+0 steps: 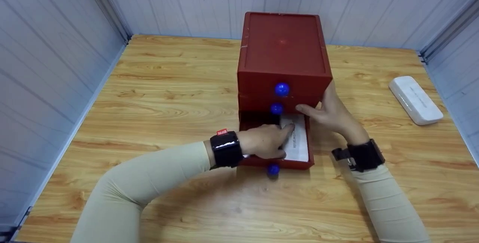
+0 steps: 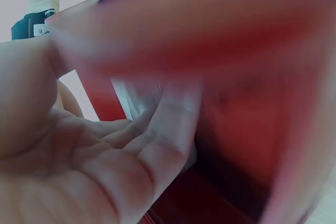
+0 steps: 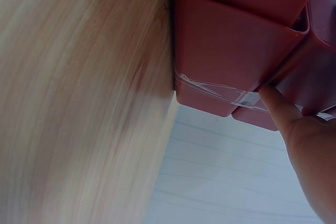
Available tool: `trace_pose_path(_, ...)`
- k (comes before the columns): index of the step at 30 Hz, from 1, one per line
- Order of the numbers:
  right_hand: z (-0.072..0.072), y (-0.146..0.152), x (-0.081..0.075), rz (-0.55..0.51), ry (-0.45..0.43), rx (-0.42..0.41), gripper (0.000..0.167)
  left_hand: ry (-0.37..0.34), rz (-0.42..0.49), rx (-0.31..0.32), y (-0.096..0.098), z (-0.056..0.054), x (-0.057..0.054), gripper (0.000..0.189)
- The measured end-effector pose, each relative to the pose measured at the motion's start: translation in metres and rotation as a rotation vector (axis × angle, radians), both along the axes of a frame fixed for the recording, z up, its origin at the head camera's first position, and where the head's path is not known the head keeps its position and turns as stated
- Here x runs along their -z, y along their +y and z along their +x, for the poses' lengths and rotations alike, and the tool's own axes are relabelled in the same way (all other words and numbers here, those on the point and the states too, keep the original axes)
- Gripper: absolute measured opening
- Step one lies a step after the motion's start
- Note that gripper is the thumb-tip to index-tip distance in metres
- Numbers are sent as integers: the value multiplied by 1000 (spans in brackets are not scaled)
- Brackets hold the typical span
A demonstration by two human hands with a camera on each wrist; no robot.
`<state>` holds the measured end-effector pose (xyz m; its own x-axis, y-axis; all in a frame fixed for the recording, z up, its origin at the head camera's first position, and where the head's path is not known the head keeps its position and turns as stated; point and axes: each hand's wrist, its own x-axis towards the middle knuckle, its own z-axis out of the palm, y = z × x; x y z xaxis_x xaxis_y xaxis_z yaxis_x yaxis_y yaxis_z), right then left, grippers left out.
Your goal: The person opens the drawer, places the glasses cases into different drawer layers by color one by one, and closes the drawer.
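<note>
A red drawer cabinet [image 1: 284,44] with blue ball knobs stands on the wooden table, its bottom drawer [image 1: 258,163] pulled out toward me. Inside the drawer's right half lies a white case [image 1: 298,145] with faint print on top. My left hand [image 1: 264,141] reaches into the drawer beside this case, its index fingertip over the top. In the left wrist view, the fingers [image 2: 170,119] extend past the blurred drawer front, and the palm holds nothing. My right hand [image 1: 331,114] rests against the cabinet's right side, thumb toward the front. One finger [image 3: 281,108] touches the taped side.
Another white case [image 1: 415,100] lies on the right side of the table [image 1: 168,82]. White panel walls [image 1: 194,3] enclose the back and both sides. A bit of white shows under my left wrist in the drawer, too small to identify.
</note>
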<state>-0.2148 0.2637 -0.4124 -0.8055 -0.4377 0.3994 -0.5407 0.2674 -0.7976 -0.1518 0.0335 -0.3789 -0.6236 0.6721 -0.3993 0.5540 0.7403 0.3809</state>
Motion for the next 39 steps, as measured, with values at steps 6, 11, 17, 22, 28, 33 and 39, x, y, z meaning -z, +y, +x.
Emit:
trace_pose_path(6,0,0,0,3,14,-13,97,86,151,37,-12,-1,-7,65)
trace_pose_path(11,0,1,1,8,23,-9,94,206,323,66,-20,3,-18,63)
trace_pose_path(17,-1,3,1,26,55,-8,95,320,545,51,-33,6,-35,59)
trace_pose_path(22,-1,4,2,20,63,-23,94,402,742,-16,-49,4,-48,53)
trace_pose_path(28,-2,3,2,13,66,-33,97,464,975,-170,-75,-3,-55,49)
trace_pose_path(33,-2,3,1,19,77,-41,103,520,1086,-305,-93,-10,-52,49)
trace_pose_path(39,-1,4,2,17,55,-33,102,586,1129,-439,-107,-23,-38,63)
